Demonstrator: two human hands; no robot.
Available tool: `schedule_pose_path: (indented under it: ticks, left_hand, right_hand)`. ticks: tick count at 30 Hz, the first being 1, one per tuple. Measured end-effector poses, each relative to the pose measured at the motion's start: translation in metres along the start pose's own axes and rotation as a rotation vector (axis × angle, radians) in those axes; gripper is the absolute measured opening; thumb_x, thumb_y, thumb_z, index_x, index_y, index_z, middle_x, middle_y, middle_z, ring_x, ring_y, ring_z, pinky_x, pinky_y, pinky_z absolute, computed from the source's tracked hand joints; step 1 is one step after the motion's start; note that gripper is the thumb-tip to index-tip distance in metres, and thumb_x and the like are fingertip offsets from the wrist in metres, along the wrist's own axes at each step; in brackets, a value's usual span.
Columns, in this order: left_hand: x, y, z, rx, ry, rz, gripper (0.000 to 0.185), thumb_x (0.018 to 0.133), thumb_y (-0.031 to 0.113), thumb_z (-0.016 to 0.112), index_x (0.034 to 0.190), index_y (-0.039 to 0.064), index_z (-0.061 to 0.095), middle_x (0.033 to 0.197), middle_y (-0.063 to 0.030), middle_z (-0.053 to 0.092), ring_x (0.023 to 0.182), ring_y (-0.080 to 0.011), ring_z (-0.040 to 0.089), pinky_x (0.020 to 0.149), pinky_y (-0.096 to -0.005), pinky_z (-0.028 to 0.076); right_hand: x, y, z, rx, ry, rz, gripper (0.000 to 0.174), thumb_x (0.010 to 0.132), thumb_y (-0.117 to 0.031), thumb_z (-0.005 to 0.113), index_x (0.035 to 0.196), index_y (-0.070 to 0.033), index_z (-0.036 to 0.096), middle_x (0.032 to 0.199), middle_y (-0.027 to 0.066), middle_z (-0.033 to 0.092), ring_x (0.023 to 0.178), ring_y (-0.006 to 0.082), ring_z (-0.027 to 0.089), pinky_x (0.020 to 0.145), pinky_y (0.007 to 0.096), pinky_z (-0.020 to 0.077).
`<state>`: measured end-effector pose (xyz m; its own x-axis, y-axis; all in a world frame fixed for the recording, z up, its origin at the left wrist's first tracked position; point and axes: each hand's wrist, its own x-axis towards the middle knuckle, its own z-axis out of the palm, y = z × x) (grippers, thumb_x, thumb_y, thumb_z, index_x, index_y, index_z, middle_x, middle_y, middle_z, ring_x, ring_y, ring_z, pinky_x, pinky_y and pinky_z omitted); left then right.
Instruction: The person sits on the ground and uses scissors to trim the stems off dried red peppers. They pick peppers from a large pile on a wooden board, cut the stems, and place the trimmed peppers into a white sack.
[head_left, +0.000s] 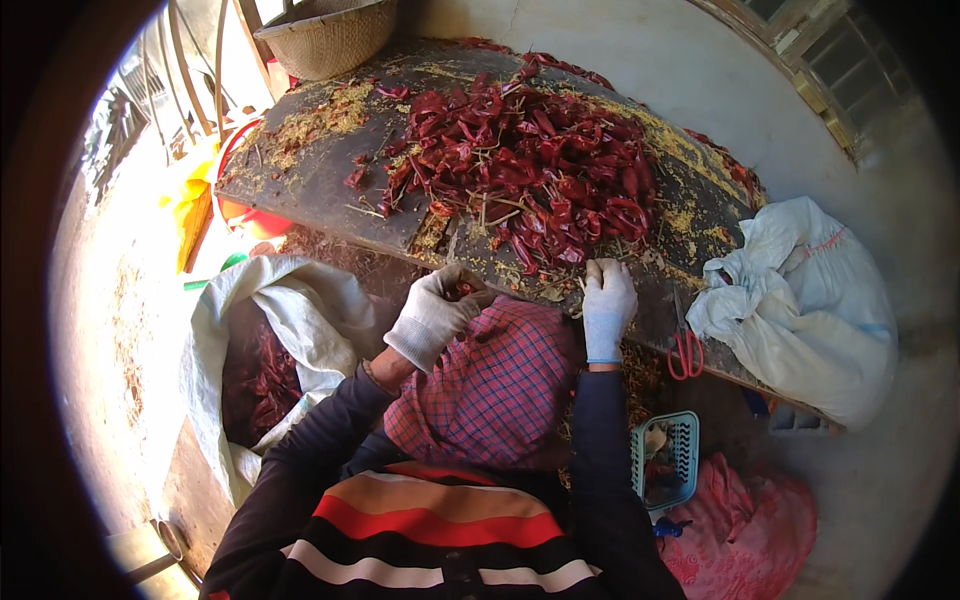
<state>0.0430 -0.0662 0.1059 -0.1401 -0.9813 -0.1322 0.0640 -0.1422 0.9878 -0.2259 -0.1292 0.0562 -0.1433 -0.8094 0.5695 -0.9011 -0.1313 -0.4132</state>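
A large heap of dried red chili peppers (540, 165) with pale stems lies on a dark round tabletop (292, 180), with yellow seeds scattered around it. My left hand (442, 307), in a soiled white knit glove, is at the table's near edge with its fingers curled round a dark red piece, probably of chili. At the heap's near side is my right hand (607, 300), also gloved, with fingers bent together beside a pale stem; whether it grips the stem is unclear. A red plaid cloth (495, 382) covers my lap between the hands.
An open white woven sack (337, 300) holding dried chilies (274, 382) stands at left. Red-handled scissors (684, 352) lie at the table's right edge, beside a full white sack (817, 307). A blue plastic basket (694, 457) is below. A wicker basket (330, 45) stands at the back left.
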Motion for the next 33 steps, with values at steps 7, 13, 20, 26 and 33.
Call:
schedule_pose_path:
  ticks: [7, 13, 20, 26, 33]
  left_hand:
    - [0.020, 0.022, 0.044, 0.990, 0.105, 0.642, 0.047, 0.083, 0.027, 0.078, 0.127, 0.013, 0.066, 0.086, -0.0122, 0.069, 0.078, -0.0344, 0.068, 0.072, -0.0430, 0.055]
    - [0.020, 0.011, 0.043, 0.651, -0.015, 0.486, 0.018, 0.081, 0.016, 0.073, 0.098, 0.008, 0.074, 0.087, -0.0143, 0.070, 0.079, -0.0330, 0.069, 0.070, -0.0402, 0.056]
    - [-0.004, 0.038, 0.043, 0.608, -0.011, 0.380, 0.034, 0.080, 0.018, 0.076, 0.113, 0.010, 0.070, 0.096, -0.0129, 0.068, 0.080, -0.0301, 0.069, 0.070, -0.0384, 0.055]
    - [-0.006, 0.015, 0.046, 0.725, 0.113, 0.567, 0.033, 0.077, 0.015, 0.077, 0.110, 0.009, 0.071, 0.089, -0.0130, 0.066, 0.080, -0.0335, 0.067, 0.070, -0.0406, 0.055]
    - [-0.008, 0.012, 0.035, 0.298, -0.089, 0.282, 0.033, 0.079, 0.005, 0.077, 0.111, 0.002, 0.072, 0.093, -0.0064, 0.070, 0.080, -0.0119, 0.063, 0.073, -0.0290, 0.054]
  right_hand:
    - [-0.006, -0.070, -0.063, -0.015, -0.080, -0.466, 0.011, 0.086, -0.014, 0.076, 0.086, -0.008, 0.067, 0.087, 0.0068, 0.064, 0.080, 0.0283, 0.063, 0.070, 0.0428, 0.0506]
    - [-0.023, -0.074, -0.076, 0.248, -0.004, -0.414, 0.014, 0.085, -0.013, 0.078, 0.089, -0.008, 0.065, 0.087, 0.0065, 0.063, 0.081, 0.0270, 0.063, 0.072, 0.0421, 0.0515]
    - [-0.022, -0.076, -0.079, 0.189, -0.076, -0.346, 0.011, 0.088, -0.010, 0.075, 0.087, -0.005, 0.065, 0.083, 0.0086, 0.063, 0.076, 0.0263, 0.063, 0.068, 0.0404, 0.0520]
    - [-0.031, -0.093, -0.077, 0.445, -0.163, -0.234, 0.010, 0.087, -0.004, 0.075, 0.089, -0.001, 0.066, 0.084, 0.0099, 0.066, 0.074, 0.0240, 0.064, 0.065, 0.0353, 0.0515]
    - [-0.035, -0.101, -0.079, 0.749, -0.212, -0.151, 0.018, 0.081, -0.007, 0.080, 0.096, -0.004, 0.071, 0.098, 0.0076, 0.067, 0.087, 0.0259, 0.067, 0.073, 0.0368, 0.0550]
